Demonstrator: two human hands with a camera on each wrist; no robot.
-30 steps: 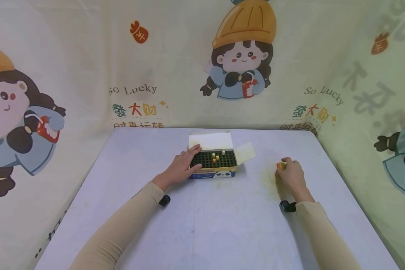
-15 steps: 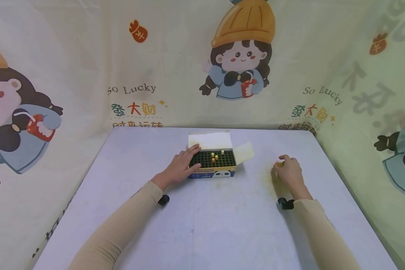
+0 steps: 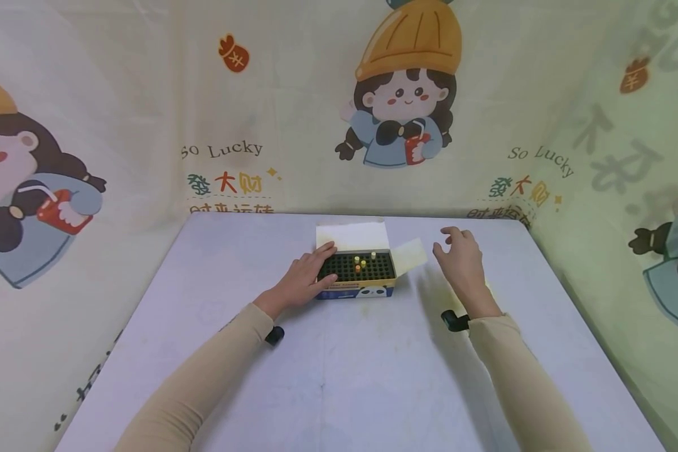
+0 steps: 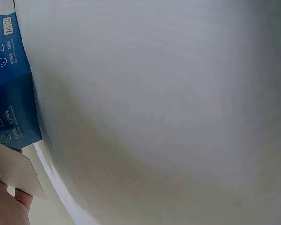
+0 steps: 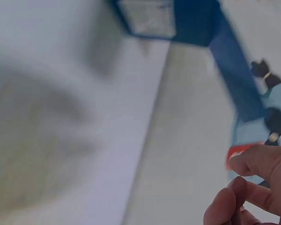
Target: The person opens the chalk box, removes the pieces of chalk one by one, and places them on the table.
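A blue and yellow cardboard box (image 3: pixel 367 291) with a panda print stands on the table with its flaps folded out. Inside it sits a black holder (image 3: pixel 380 272) with rows of holes, and several thin pens (image 3: pixel 358 269) with yellow, white and orange ends stand in it. My left hand (image 3: pixel 302 276) grips the box's left end, fingers at the back and thumb along the front. My right hand (image 3: pixel 461 260) is raised right of the box, fingers bent, thumb and fingertips near each other. In the right wrist view its fingers (image 5: pixel 253 161) curl, and whether something lies between them is unclear.
The white table (image 3: pixel 339 376) ends against a patterned cloth backdrop (image 3: pixel 294 113). The box's right flap (image 3: pixel 409 256) sticks out toward my right hand, and its lid (image 3: pixel 353 236) stands up behind. A yellowish stain marks the table by the right wrist.
My right hand has lifted off the table's right side, from the colourful pens, and moved left and away from me toward the box. My left hand stays on the box.
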